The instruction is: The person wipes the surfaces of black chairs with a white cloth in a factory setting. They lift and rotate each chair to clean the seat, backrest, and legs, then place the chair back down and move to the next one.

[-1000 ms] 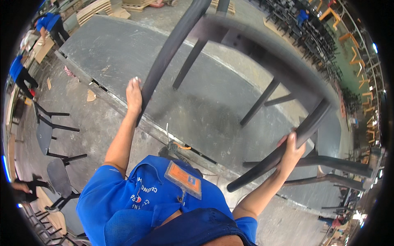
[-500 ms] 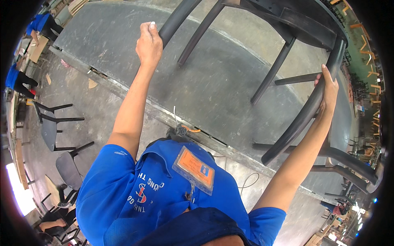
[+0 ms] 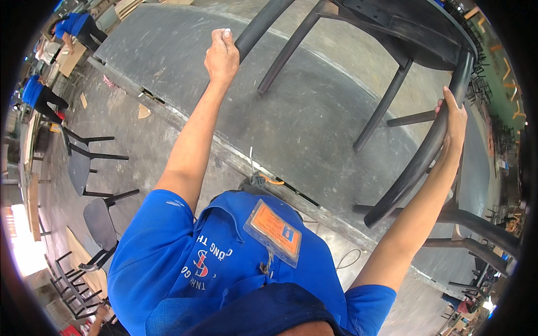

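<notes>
A black chair is held tilted above the dark worktable, its legs slanting down and towards me. My left hand is closed around one long dark bar of the chair, at the upper middle. On the right, my right hand wraps around the thick curved bar of the same chair, its thumb lying along the bar. The chair's top end runs out of the picture. Below my right forearm, more dark bent chair parts show at the table's right end.
Black chairs stand on the concrete floor to the left. Two co-workers in blue are at the far left beside boards. A coiled cable and an orange piece lie near the table's edge in front of me.
The whole view has shifted, so the table, chair and hands sit slightly further right. My grip on the chair looks the same in both frames.
</notes>
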The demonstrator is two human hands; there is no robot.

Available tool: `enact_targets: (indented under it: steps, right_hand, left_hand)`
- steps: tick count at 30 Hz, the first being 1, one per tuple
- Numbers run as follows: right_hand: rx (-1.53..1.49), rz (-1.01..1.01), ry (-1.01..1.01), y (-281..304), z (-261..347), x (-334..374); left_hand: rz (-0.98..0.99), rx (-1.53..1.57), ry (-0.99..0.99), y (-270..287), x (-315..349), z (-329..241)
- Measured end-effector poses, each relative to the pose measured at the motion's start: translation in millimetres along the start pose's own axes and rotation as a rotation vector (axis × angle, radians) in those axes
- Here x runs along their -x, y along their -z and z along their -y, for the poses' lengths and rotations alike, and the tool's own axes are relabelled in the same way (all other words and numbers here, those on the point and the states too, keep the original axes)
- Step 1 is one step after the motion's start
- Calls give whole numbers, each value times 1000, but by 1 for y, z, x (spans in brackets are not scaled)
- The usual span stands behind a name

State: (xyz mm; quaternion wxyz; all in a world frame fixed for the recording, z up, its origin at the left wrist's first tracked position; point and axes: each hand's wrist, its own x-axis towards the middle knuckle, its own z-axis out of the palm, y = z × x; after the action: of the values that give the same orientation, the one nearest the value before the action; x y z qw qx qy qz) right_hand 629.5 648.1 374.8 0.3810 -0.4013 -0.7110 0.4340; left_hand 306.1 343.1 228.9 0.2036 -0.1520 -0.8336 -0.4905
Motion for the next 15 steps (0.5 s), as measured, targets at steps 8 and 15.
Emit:
enact_targets:
  steps: [8,15]
  right_hand:
    - [-25,-27,44,-4,2,42]
    - [-120,-12,95,-3,-3,65]
  left_hand:
    - [-47,264,121,21,13,23]
    - [77,889,654,54,25,98]
